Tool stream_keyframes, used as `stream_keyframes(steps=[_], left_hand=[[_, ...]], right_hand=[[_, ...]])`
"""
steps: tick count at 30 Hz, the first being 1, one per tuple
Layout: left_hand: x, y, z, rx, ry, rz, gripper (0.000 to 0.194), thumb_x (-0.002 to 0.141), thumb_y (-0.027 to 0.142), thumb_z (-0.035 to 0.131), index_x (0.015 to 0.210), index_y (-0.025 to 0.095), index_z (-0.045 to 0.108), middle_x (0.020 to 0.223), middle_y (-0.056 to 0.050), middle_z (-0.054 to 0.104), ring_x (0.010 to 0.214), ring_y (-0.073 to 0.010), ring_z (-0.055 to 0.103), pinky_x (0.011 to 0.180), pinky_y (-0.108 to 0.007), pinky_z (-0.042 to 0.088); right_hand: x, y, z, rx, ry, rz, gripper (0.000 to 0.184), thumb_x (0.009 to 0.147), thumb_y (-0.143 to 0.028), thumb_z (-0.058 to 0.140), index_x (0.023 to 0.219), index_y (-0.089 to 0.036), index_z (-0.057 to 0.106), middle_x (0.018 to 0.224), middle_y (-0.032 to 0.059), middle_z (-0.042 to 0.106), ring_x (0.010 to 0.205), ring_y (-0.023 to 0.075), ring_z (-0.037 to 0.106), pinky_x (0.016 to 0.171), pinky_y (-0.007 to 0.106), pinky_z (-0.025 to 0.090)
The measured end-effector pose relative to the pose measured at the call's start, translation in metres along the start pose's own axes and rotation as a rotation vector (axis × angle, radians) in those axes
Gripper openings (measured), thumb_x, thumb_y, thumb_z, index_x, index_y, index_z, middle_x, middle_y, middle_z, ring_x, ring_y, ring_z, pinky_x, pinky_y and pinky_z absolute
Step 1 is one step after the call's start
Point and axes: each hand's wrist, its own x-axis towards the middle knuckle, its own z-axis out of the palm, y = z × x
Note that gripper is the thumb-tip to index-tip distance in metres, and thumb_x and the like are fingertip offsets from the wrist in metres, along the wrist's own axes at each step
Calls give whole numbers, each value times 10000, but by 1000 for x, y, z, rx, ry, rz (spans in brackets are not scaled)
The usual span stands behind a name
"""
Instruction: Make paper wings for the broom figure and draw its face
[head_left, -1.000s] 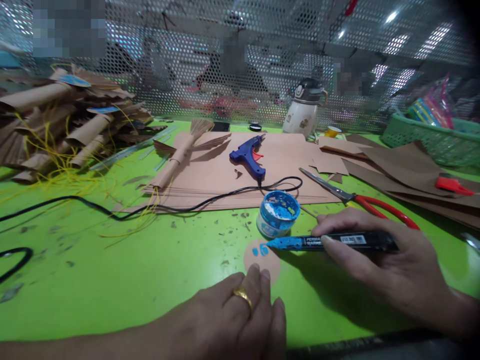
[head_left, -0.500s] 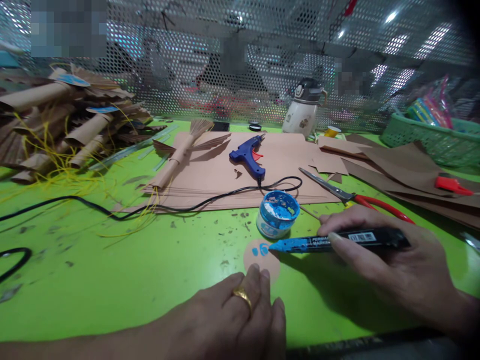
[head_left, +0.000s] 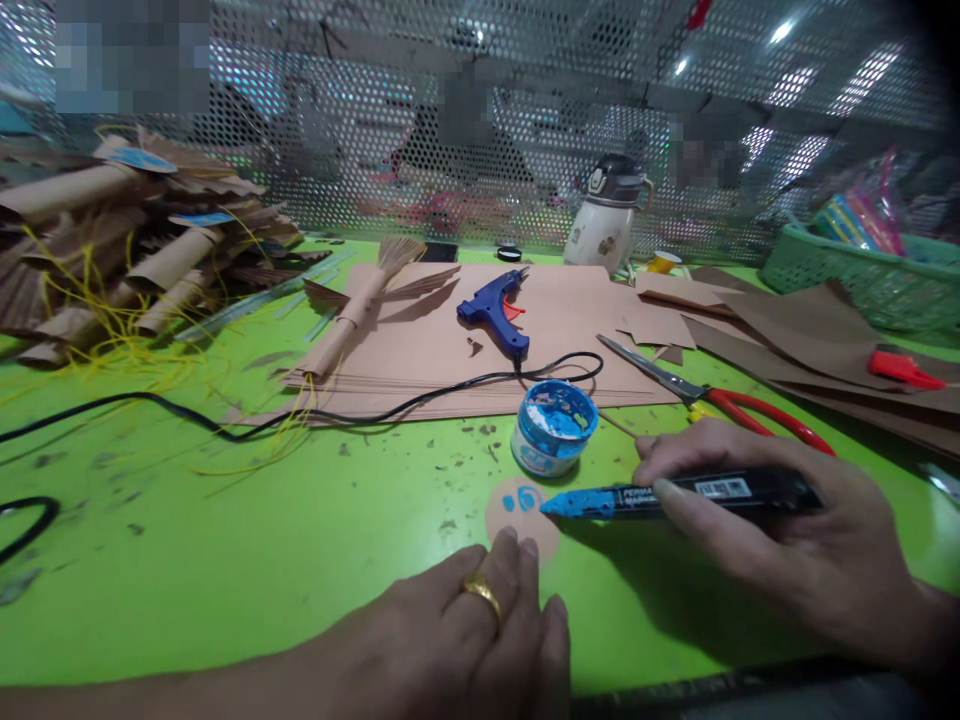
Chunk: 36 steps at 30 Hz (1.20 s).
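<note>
Disc (head_left: 517, 517) part-covered by left grip (head_left: 491, 610), unclosed; marker (head_left: 637, 500) pinched by right grip (head_left: 787, 540); room (head_left: 442, 210) obscured behind mesh (head_left: 360, 140) along far edge of green surface (head_left: 337, 540).

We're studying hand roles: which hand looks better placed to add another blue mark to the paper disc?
Probably the right hand: it holds the marker, blue tip at the paper disc; the left hand rests on the disc.
</note>
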Motion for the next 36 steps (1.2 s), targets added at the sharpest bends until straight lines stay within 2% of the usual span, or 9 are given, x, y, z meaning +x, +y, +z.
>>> stream_keyframes(steps=[2,5,12,16,21,25,29,33,36], left_hand=[[-2,0,6,25,42,13,265,887,229,476,1129,163,561,1109,-94,649,1021,-218,582,892,-344,465],[-3,0,17,75,170,18,233,877,202,485,1088,162,574,1038,-80,673,982,-216,593,848,-334,480],[-1,2,26,124,248,20,201,846,210,535,1029,150,593,990,-98,684,907,-224,615,777,-337,495],[1,1,24,123,226,33,195,843,202,535,1015,142,604,984,-107,687,909,-222,614,770,-327,491],[2,0,20,69,112,-2,218,871,201,470,1036,150,603,1019,-103,683,937,-217,610,769,-318,491],[-1,2,25,105,229,19,197,858,195,493,1017,153,600,988,-97,688,918,-227,613,764,-332,492],[-3,3,27,142,230,34,200,851,230,520,1016,150,598,997,-114,680,923,-241,613,816,-377,486],[-1,1,24,150,246,53,195,845,190,516,1017,153,598,979,-93,688,915,-233,616,785,-349,498],[1,1,23,131,234,42,180,848,186,506,993,144,605,972,-103,689,902,-233,620,753,-346,507]], right_hand=[[0,0,0,-9,19,-5,102,758,-142,591,737,-238,619,654,-34,687,527,105,613,447,178,457],[-2,0,0,-20,70,-3,96,757,-153,595,767,-242,629,676,-25,700,564,123,644,468,189,481],[1,-2,1,16,56,-10,107,740,-133,603,749,-238,623,693,-16,715,603,132,671,461,176,493],[2,-3,1,57,34,-34,78,741,-160,621,776,-230,633,697,-16,722,590,124,674,472,156,509],[2,-4,1,60,1,-31,82,733,-152,631,773,-224,636,681,-21,720,566,115,667,475,147,508],[2,-4,1,77,-19,-29,86,736,-146,633,775,-223,632,676,-25,713,563,108,657,480,146,501],[2,-4,1,56,-4,-26,60,741,-165,620,757,-220,637,655,-27,696,533,103,632,476,155,493],[0,-2,-1,15,3,-4,81,746,-157,602,751,-231,635,646,-35,681,496,92,595,442,159,467],[-2,2,-2,-42,37,3,85,753,-164,603,758,-244,634,670,-28,695,526,112,619,442,177,472]])
